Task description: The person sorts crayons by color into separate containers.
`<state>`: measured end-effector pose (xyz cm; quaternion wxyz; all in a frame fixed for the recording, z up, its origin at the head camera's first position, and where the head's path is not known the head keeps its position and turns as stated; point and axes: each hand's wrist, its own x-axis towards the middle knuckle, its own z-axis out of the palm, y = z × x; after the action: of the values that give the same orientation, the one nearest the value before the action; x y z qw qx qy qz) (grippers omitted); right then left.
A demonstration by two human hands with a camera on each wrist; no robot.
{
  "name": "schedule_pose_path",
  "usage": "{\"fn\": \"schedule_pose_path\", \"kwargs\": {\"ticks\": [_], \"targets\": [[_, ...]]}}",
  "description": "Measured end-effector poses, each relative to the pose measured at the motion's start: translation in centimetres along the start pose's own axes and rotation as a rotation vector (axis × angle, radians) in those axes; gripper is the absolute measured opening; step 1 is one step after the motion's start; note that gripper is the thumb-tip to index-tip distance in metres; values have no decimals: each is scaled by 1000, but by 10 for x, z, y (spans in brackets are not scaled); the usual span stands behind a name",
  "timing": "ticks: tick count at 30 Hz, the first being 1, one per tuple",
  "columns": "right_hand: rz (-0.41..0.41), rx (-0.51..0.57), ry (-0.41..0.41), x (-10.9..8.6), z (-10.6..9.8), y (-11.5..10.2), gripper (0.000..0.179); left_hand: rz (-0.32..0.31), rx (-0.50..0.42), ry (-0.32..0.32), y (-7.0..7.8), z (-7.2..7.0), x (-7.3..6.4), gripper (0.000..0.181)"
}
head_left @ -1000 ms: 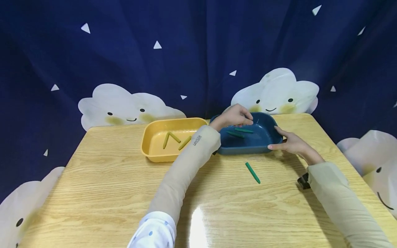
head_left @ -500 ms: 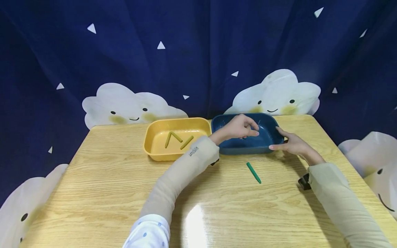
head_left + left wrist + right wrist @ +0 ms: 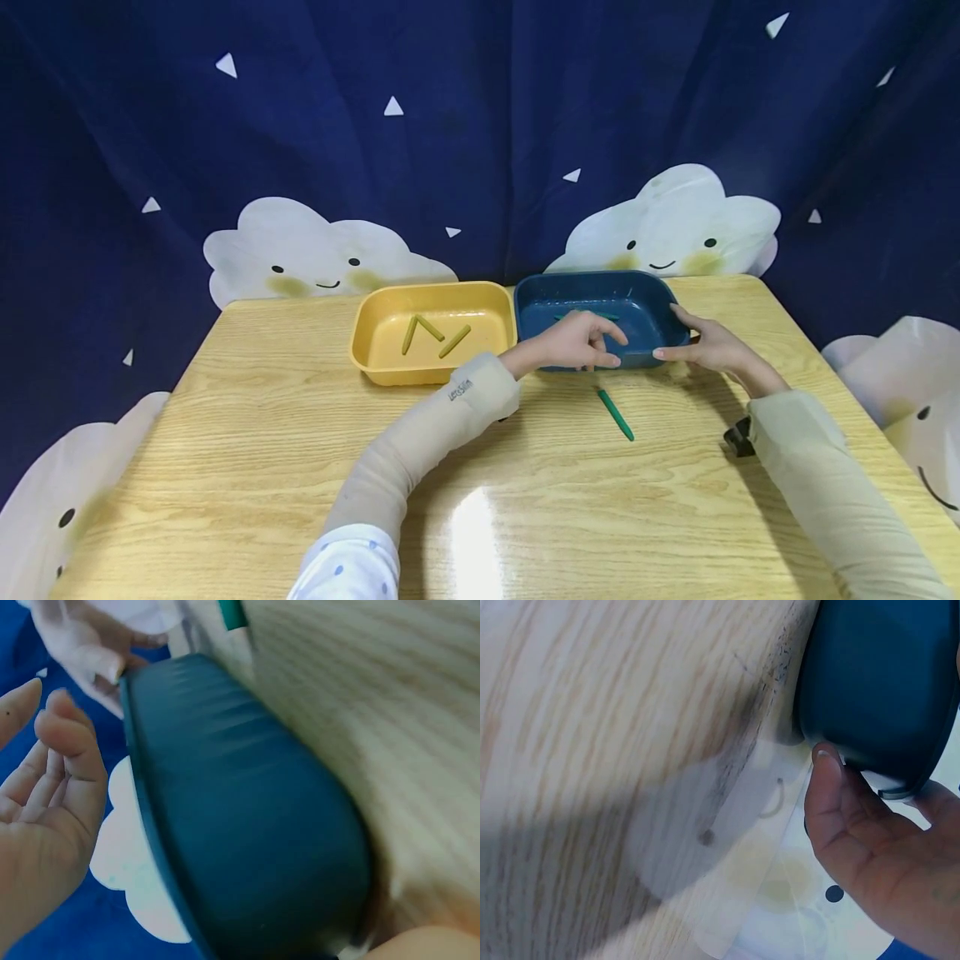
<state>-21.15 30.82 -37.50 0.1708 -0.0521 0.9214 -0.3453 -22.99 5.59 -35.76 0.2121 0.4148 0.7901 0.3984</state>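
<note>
My left hand is held over the near rim of the blue basin, behind a green crayon that lies on the table. Its fingers are loosely bent and hold nothing, as the left wrist view also shows of the hand. My right hand grips the basin's right end. In the right wrist view the thumb lies against the basin's outer wall, with the other fingers partly hidden. Inside the basin, green crayons show partly behind the left hand.
Left of the blue basin stands a yellow basin with 3 yellow crayons in it. Both are at the back of the wooden table, before a dark blue curtain with clouds.
My left hand has come from inside the blue basin toward its near rim, bringing the green crayons back partly into view. The right hand stays at the basin's right end.
</note>
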Motion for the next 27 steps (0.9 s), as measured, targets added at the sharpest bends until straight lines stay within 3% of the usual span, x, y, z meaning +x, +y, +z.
{"fn": "schedule_pose_path", "kwargs": {"ticks": [4, 7, 12, 18, 23, 27], "targets": [[2, 15, 1, 0, 0, 3, 102, -14, 91, -111, -2, 9, -2, 35], [6, 35, -5, 1, 0, 6, 103, -38, 99, -170, -3, 17, -3, 37], [-2, 20, -2, 1, 0, 6, 104, -70, 86, -195, -7, 26, -3, 39], [-2, 13, 1, 2, 0, 6, 102, -111, 146, -251, -13, 34, -5, 43], [-10, 17, 2, 2, 0, 5, 103, -181, 269, -288, -17, 40, -5, 41], [-12, 30, 1, 2, 0, 6, 104, -173, 396, -286, -17, 43, -2, 30]]}}
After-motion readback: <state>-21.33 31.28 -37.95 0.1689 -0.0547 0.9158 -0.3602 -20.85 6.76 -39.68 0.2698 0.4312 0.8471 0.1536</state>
